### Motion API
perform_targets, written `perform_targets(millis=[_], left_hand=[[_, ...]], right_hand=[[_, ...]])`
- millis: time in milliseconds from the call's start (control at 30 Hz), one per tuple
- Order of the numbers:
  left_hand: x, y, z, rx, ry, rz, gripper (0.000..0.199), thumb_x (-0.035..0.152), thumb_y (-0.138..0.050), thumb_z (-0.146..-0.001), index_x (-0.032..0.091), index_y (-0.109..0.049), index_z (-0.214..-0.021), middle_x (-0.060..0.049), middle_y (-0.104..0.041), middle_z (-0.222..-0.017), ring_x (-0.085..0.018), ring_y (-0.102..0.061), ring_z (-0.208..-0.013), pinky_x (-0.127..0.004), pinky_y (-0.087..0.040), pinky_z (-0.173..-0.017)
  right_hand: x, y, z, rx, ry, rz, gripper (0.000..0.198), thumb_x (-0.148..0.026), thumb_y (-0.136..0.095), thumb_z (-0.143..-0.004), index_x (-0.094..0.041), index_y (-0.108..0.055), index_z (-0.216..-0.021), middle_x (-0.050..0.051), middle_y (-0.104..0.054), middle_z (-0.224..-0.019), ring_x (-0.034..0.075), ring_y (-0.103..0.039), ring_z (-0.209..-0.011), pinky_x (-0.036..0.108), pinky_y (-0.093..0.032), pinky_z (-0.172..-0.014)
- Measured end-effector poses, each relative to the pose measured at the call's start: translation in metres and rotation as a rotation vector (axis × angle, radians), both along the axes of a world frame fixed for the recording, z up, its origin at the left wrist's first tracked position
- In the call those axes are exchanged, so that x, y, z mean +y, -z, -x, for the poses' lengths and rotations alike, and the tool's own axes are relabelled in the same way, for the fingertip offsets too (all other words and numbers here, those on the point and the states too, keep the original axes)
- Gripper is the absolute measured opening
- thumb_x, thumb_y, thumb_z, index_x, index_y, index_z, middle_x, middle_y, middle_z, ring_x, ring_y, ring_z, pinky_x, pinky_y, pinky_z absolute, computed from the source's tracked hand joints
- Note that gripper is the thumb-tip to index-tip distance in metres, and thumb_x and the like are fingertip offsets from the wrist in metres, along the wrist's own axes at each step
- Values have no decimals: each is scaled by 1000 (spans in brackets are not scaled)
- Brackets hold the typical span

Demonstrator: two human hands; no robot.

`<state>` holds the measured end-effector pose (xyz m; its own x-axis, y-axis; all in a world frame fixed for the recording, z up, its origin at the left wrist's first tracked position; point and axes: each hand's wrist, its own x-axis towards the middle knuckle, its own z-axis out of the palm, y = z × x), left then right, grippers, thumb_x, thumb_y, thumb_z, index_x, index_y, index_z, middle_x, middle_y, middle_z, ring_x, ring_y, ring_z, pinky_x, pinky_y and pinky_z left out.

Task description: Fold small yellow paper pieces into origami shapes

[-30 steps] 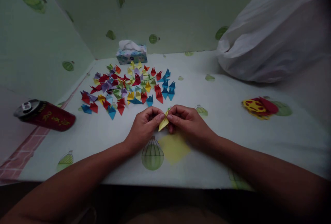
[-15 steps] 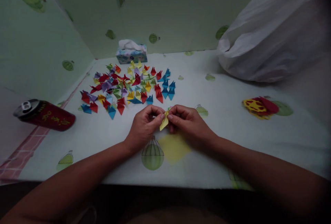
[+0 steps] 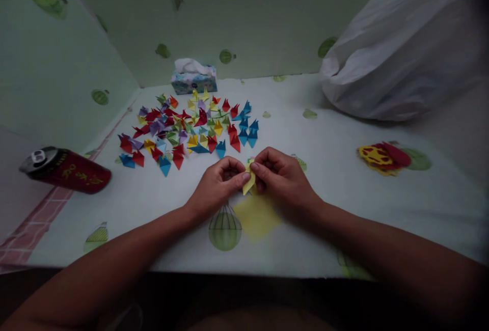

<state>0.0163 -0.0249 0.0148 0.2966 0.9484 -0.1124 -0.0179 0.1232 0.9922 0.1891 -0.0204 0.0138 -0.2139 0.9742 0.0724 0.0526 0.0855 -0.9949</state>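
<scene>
Just beyond the yellow sheet [image 3: 257, 219], left hand [image 3: 216, 186] and right hand [image 3: 283, 177] pinch a folded paper [image 3: 249, 184], which uneven pulling may tear

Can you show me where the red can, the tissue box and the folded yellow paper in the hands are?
Red can [image 3: 75, 171]: head view, middle of its red side.
Tissue box [image 3: 194, 84]: head view, its patterned front.
Folded yellow paper [image 3: 249, 184]: head view, its pointed lower part.

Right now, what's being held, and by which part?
A folded yellow paper: the left hand and right hand pinch opposite sides, above its pointed lower end.
</scene>
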Motion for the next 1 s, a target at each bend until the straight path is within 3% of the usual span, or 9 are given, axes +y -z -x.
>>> perform_targets(millis=[100,267,433,567,700,833,1000], left_hand=[[-1,0,-2,-83,22,71,27,30,-79,-75,16,-58,-85,0,-64,-77,-11,-62,-66,-26,-51,-66],[-2,-1,-3,-88,-15,38,26,27,-79,-75,16,-59,-88,0,-64,-78,-10,-62,-67,-24,-52,-66],[-3,1,-2,-124,61,105,28,30,-77,-78,17,-55,-92,0,-66,-79,-11,-65,-63,-27,-55,-64],[-2,1,-2,-101,17,71,25,28,-76,-77,17,-57,-88,1,-65,-75,-10,-64,-62,-25,-53,-63],[0,0,0,0,-89,-126,19,26,-75,-78,17,-60,-87,1,-62,-75,-11,-61,-65,-25,-52,-64],[0,2,4,214,-155,-452,8,22,-69,-84,19,-62,-88,-1,-62,-83,-12,-60,-73,-26,-51,-69],[1,3,8,381,-154,-755,6,14,-62,-89,20,-62,-90,-2,-61,-86,-13,-59,-76,-26,-50,-70]], right_hand=[[0,-1,0,-17,42,-46,20,-31,-65,-87,-20,-53,-76,-5,-55,-55,9,-52,-48,23,-39,-47],[0,1,0,-10,57,-60,20,-31,-64,-89,-20,-52,-77,-5,-56,-57,10,-56,-49,24,-42,-49],[-1,2,0,-14,77,-110,20,-30,-64,-89,-20,-51,-77,-4,-57,-58,11,-58,-52,25,-45,-51],[-1,1,0,15,63,-119,20,-31,-62,-91,-20,-51,-78,-3,-58,-60,11,-58,-54,25,-47,-55],[-1,1,1,77,15,-92,22,-37,-64,-90,-21,-50,-85,-4,-58,-66,11,-59,-58,26,-50,-58],[-1,3,1,116,-7,-125,31,-40,-73,-83,-23,-52,-96,-1,-59,-84,12,-60,-68,28,-53,-64],[-4,3,-2,-20,5,-246,12,-30,-67,-89,-22,-59,-91,1,-61,-85,14,-61,-72,31,-52,-69]])
